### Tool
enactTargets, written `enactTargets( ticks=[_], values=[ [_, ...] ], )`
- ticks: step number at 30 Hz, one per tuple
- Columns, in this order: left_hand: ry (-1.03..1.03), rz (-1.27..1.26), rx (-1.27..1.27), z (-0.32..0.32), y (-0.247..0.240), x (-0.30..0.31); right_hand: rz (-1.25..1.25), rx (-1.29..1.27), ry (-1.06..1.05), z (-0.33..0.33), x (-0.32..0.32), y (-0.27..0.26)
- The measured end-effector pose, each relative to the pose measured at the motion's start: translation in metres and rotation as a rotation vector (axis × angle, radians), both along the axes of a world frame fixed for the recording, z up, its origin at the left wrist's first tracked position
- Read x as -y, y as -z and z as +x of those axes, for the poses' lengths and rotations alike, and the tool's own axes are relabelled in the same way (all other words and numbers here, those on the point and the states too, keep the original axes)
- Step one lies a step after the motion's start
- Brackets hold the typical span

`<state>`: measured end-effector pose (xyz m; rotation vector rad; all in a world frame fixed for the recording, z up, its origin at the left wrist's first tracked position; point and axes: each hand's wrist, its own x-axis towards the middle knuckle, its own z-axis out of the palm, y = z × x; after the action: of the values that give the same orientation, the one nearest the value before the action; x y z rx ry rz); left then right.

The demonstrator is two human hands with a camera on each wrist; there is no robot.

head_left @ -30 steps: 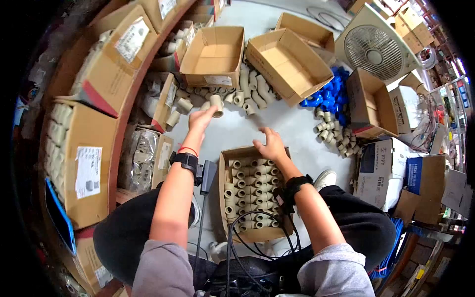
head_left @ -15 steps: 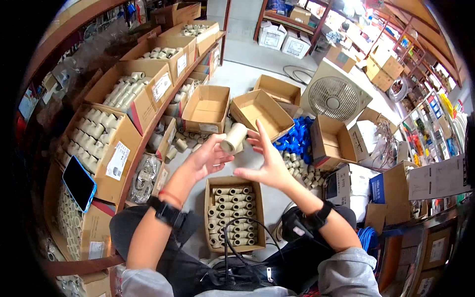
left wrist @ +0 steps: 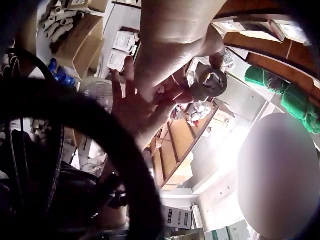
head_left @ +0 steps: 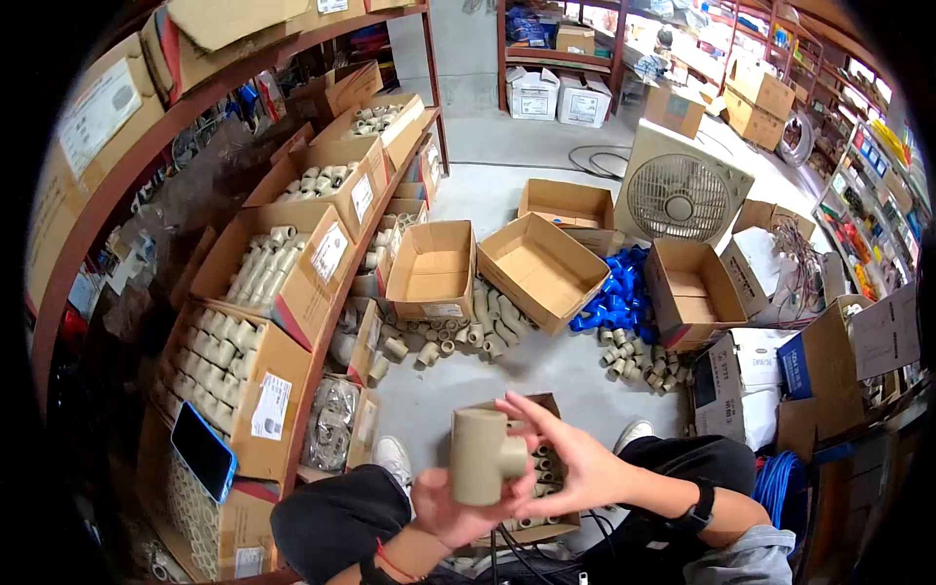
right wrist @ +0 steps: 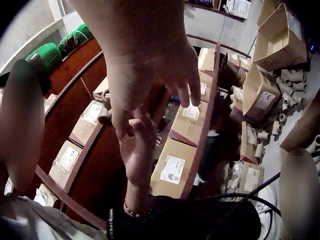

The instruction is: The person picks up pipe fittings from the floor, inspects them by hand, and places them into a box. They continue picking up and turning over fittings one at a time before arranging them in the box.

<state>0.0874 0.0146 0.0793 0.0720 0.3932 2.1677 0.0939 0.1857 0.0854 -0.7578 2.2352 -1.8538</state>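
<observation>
A beige pipe tee (head_left: 478,453) is raised close to the head camera, its side branch turned to the right. My left hand (head_left: 450,509) holds it from below and behind. The fingers of my right hand (head_left: 590,473) stretch out straight beside the branch, with the thumb below it. In the left wrist view, a round open end of the tee (left wrist: 214,82) shows by the left hand's thumb. Beneath the hands stands a carton (head_left: 548,405) with rows of similar fittings, mostly hidden by the hands and the tee.
Open cartons (head_left: 429,263) stand on the floor ahead, with loose beige fittings (head_left: 492,317) before them. Blue fittings (head_left: 616,292) lie to the right, near a box fan (head_left: 678,195). Shelves at left carry cartons of fittings (head_left: 219,356) and a phone (head_left: 203,453).
The left hand has brought the tee from the floor pile back toward the body, over the carton. The right hand has come in beside it. The head view has tilted up.
</observation>
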Motion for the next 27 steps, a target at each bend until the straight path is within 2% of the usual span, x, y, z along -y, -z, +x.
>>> enactTargets(
  ticks=[3,8,11,14,17,20,23,27],
  values=[
    [0.092,0.026,-0.006,0.002,0.003,-0.002,0.054,0.004,-0.02,0.004,-0.001,-0.01],
    [0.083,-0.173,0.034,0.016,0.015,0.0,0.083,0.06,-0.117,0.004,-0.002,-0.014],
    [0.18,0.155,-0.081,0.015,0.042,0.003,0.104,0.046,-0.149,0.004,0.0,-0.018],
    [0.234,-0.064,-0.036,0.021,0.043,0.008,0.089,0.038,-0.156,0.004,0.006,-0.021],
    [0.238,0.009,-0.014,0.028,0.057,0.011,0.109,-0.033,-0.171,0.003,0.006,-0.019],
    [0.246,0.041,0.017,0.026,0.046,0.011,0.085,-0.04,-0.17,0.003,0.007,-0.018],
    [0.276,0.181,0.061,0.027,0.058,0.011,0.088,-0.04,-0.165,0.004,0.008,-0.018],
    [0.342,0.058,0.196,0.027,0.056,0.019,0.101,-0.009,-0.173,0.004,0.009,-0.021]
  ],
)
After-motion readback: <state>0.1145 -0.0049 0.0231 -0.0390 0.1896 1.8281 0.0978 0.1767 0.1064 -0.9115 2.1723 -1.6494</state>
